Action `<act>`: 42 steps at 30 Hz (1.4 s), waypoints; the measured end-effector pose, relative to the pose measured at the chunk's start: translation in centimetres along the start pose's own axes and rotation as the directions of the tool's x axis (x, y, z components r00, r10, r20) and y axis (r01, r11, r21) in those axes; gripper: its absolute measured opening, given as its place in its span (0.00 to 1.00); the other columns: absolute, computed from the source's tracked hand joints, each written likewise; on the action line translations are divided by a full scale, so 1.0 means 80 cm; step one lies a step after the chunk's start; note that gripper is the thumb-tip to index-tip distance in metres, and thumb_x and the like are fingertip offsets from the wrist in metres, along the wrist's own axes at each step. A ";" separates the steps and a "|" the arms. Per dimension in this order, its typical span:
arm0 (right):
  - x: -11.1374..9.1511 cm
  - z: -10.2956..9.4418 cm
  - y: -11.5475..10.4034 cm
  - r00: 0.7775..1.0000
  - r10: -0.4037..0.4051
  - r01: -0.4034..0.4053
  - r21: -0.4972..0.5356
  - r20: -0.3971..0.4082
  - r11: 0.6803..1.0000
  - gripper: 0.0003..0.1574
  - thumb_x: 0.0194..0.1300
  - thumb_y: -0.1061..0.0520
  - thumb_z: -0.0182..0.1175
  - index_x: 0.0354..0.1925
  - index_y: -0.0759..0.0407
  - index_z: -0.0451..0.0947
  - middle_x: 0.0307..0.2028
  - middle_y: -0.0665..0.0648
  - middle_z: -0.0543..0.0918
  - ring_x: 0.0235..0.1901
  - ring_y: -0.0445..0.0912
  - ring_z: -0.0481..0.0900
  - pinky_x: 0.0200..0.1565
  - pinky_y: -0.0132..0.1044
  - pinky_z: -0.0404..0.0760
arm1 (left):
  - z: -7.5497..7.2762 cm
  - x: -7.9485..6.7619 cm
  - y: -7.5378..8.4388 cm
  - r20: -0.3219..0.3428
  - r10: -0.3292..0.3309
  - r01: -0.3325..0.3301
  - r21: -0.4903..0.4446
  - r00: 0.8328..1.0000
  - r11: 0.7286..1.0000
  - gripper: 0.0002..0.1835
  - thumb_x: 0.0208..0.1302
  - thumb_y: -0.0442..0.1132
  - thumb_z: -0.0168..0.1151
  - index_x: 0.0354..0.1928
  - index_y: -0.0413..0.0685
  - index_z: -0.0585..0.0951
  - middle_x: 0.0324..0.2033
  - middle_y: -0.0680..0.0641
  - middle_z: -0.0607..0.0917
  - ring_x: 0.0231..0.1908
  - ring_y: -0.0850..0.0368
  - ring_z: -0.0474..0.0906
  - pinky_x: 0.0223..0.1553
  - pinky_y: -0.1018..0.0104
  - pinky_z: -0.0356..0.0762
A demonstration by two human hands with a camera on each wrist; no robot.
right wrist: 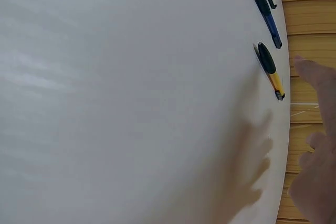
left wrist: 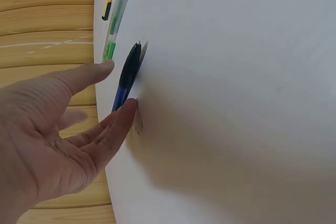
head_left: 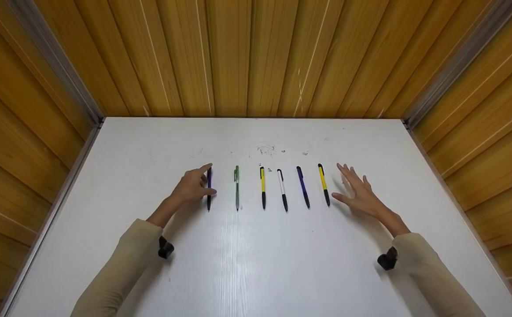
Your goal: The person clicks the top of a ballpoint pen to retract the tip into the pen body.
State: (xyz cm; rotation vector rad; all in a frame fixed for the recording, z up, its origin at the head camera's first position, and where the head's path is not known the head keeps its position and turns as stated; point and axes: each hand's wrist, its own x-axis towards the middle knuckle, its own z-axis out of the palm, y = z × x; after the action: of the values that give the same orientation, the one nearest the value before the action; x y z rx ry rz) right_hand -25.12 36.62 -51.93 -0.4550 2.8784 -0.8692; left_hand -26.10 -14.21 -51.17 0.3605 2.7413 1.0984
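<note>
At the left end of a row of pens, my left hand (head_left: 190,186) hovers over a dark blue pen (head_left: 209,179), thumb and fingers spread along it. In the left wrist view that pen's black grip shows beyond the fingers, which are not closed round it; whether a fingertip touches it I cannot tell. My right hand (head_left: 359,194), fingers spread, is beside the yellow pen (head_left: 323,179) at the right end, apart from it. Between these ends lie a green clear pen (head_left: 237,187), another yellow pen (head_left: 263,185), a white pen (head_left: 281,187) and a second blue pen (head_left: 302,185).
The pens lie on a white table (head_left: 264,264) with dark scuff marks (head_left: 266,150) behind the row. Wood-patterned panels (head_left: 256,57) rise at the back and both sides. A small black camera hangs at each wrist.
</note>
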 end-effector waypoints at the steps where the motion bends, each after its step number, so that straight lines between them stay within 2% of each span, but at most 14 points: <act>1: -0.002 0.000 0.001 1.000 0.004 -0.004 0.001 -0.001 1.000 0.56 0.70 0.44 0.65 0.83 0.48 0.44 0.81 0.67 0.44 0.80 0.69 0.36 0.76 0.74 0.29 | 0.003 0.002 0.003 -0.002 -0.016 0.016 0.009 1.000 1.000 0.46 0.59 0.34 0.75 0.77 0.37 0.62 0.49 0.31 0.83 0.42 0.44 0.82 0.42 0.56 0.84; 7: -0.007 0.000 0.005 1.000 0.010 -0.010 0.006 -0.018 1.000 0.57 0.68 0.45 0.66 0.83 0.48 0.44 0.81 0.66 0.46 0.80 0.68 0.38 0.76 0.73 0.30 | 0.013 0.013 0.012 -0.034 -0.108 0.110 0.056 0.994 0.992 0.44 0.56 0.33 0.76 0.74 0.38 0.67 0.47 0.34 0.84 0.39 0.47 0.82 0.40 0.58 0.84; 11: -0.004 0.003 0.003 1.000 -0.007 0.008 0.022 -0.020 1.000 0.58 0.67 0.44 0.66 0.83 0.49 0.44 0.81 0.65 0.47 0.80 0.67 0.39 0.77 0.73 0.31 | 0.012 0.013 0.012 -0.063 -0.123 0.126 0.055 0.990 0.990 0.41 0.54 0.31 0.75 0.71 0.34 0.69 0.40 0.36 0.84 0.35 0.49 0.80 0.35 0.61 0.81; 14: -0.003 0.004 0.001 0.999 -0.025 0.025 0.031 -0.020 0.999 0.58 0.67 0.43 0.66 0.83 0.49 0.44 0.81 0.66 0.48 0.80 0.67 0.40 0.77 0.73 0.32 | 0.010 0.012 0.010 -0.066 -0.139 0.141 0.021 0.988 0.990 0.40 0.52 0.29 0.74 0.69 0.33 0.70 0.36 0.39 0.84 0.32 0.52 0.78 0.31 0.66 0.77; 18: -0.004 0.004 -0.002 0.999 -0.031 0.032 0.033 -0.027 0.999 0.58 0.67 0.44 0.66 0.82 0.51 0.45 0.81 0.66 0.49 0.80 0.68 0.41 0.77 0.74 0.34 | 0.006 0.008 0.010 -0.043 -0.156 0.155 -0.042 0.987 0.987 0.39 0.52 0.28 0.72 0.69 0.33 0.71 0.37 0.37 0.86 0.29 0.55 0.79 0.29 0.70 0.76; 21: -0.003 0.003 -0.005 0.999 -0.036 0.037 0.042 -0.032 0.998 0.57 0.67 0.44 0.66 0.82 0.51 0.46 0.81 0.66 0.49 0.80 0.68 0.41 0.77 0.73 0.35 | 0.002 0.005 0.010 -0.023 -0.174 0.171 -0.108 0.984 0.979 0.39 0.54 0.28 0.72 0.70 0.34 0.70 0.40 0.34 0.87 0.29 0.54 0.82 0.29 0.70 0.79; 25: 0.001 0.002 -0.012 0.998 -0.055 0.058 0.064 -0.034 0.996 0.56 0.67 0.46 0.66 0.82 0.53 0.47 0.81 0.66 0.49 0.80 0.68 0.40 0.77 0.73 0.35 | -0.002 0.001 0.011 -0.003 -0.205 0.199 -0.228 0.979 0.953 0.39 0.56 0.27 0.71 0.71 0.38 0.69 0.45 0.33 0.85 0.31 0.54 0.86 0.32 0.68 0.86; 29: 0.005 0.004 -0.020 0.997 -0.068 0.071 0.090 -0.029 0.993 0.57 0.67 0.46 0.67 0.82 0.53 0.47 0.81 0.66 0.48 0.81 0.66 0.39 0.78 0.72 0.35 | -0.004 -0.007 0.013 -0.007 -0.208 0.194 -0.331 0.978 0.924 0.38 0.59 0.26 0.69 0.72 0.40 0.68 0.48 0.32 0.82 0.31 0.52 0.89 0.35 0.65 0.91; 32: 0.008 0.007 -0.026 0.997 -0.071 0.074 0.107 -0.035 0.991 0.57 0.67 0.46 0.67 0.82 0.52 0.47 0.81 0.66 0.48 0.81 0.65 0.38 0.78 0.71 0.37 | -0.005 -0.014 0.018 -0.020 -0.202 0.181 -0.371 0.979 0.911 0.37 0.60 0.25 0.68 0.72 0.41 0.68 0.49 0.32 0.82 0.32 0.49 0.89 0.37 0.63 0.92; 37: 0.010 0.012 -0.041 0.996 -0.060 0.070 0.172 -0.063 0.983 0.57 0.67 0.47 0.67 0.82 0.47 0.46 0.82 0.61 0.49 0.81 0.63 0.42 0.77 0.72 0.46 | -0.004 -0.025 0.033 -0.028 -0.187 0.158 -0.422 0.982 0.893 0.38 0.60 0.23 0.68 0.73 0.43 0.68 0.49 0.33 0.81 0.37 0.48 0.89 0.41 0.60 0.92; 42: 0.017 0.018 -0.067 0.990 -0.097 0.121 0.243 -0.107 0.963 0.54 0.68 0.50 0.67 0.82 0.52 0.49 0.81 0.59 0.53 0.81 0.59 0.49 0.78 0.66 0.53 | 0.000 -0.032 0.054 -0.032 -0.143 0.110 -0.490 0.989 0.865 0.41 0.60 0.23 0.69 0.74 0.50 0.68 0.49 0.36 0.81 0.39 0.51 0.88 0.41 0.59 0.92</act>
State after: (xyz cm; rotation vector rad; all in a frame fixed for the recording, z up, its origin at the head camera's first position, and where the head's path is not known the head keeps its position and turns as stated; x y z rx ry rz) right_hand -24.77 31.22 -50.22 -0.5627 2.7936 -1.2834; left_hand -22.97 -11.88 -47.99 0.0685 2.3721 1.7239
